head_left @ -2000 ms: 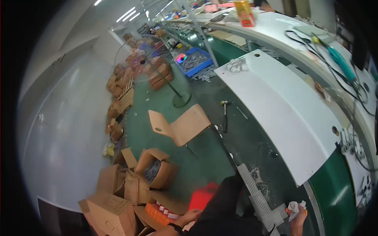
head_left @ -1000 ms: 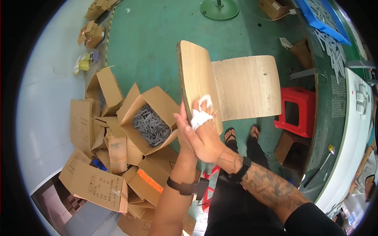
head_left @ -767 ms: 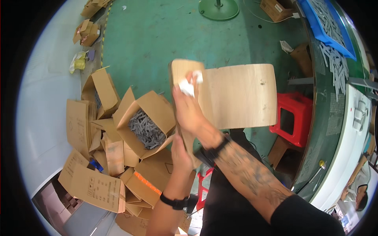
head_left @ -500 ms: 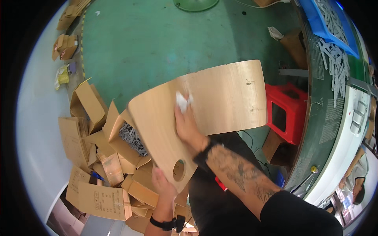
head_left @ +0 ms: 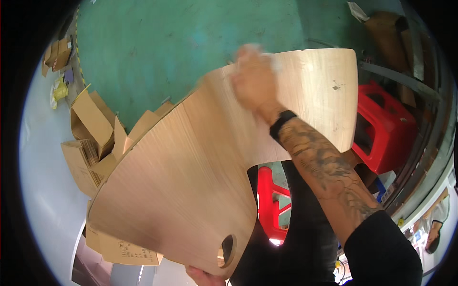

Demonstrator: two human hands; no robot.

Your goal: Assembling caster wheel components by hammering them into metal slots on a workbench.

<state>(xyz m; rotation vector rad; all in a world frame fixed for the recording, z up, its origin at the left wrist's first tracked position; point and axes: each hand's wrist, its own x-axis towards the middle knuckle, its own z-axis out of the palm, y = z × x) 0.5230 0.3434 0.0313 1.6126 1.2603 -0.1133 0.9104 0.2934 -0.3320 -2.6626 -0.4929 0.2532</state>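
Note:
A large curved plywood chair shell [head_left: 181, 181] in pale wood lies tilted across my lap, with an oval hole [head_left: 227, 250] through its near end. My left hand [head_left: 205, 276] holds the near edge beside that hole; only part of it shows, the rest is hidden beneath the wood. My right hand [head_left: 255, 88], blurred by motion, presses on the shell close to its far edge. A wad of white cloth or tissue [head_left: 271, 58] peeks out from under its fingers. Small dark marks [head_left: 337, 86] show on the shell's right end.
Opened cardboard boxes [head_left: 93, 119] are heaped on the left. A red plastic stool [head_left: 389, 128] stands on the right by a bench frame; another red stool part [head_left: 271, 205] shows between my legs. Green floor [head_left: 181, 43] stretches beyond the shell.
The shell has come up closer and turned, its wide part now filling the lower left. My right hand has moved with the white wad toward the far edge. My left hand has dropped lower.

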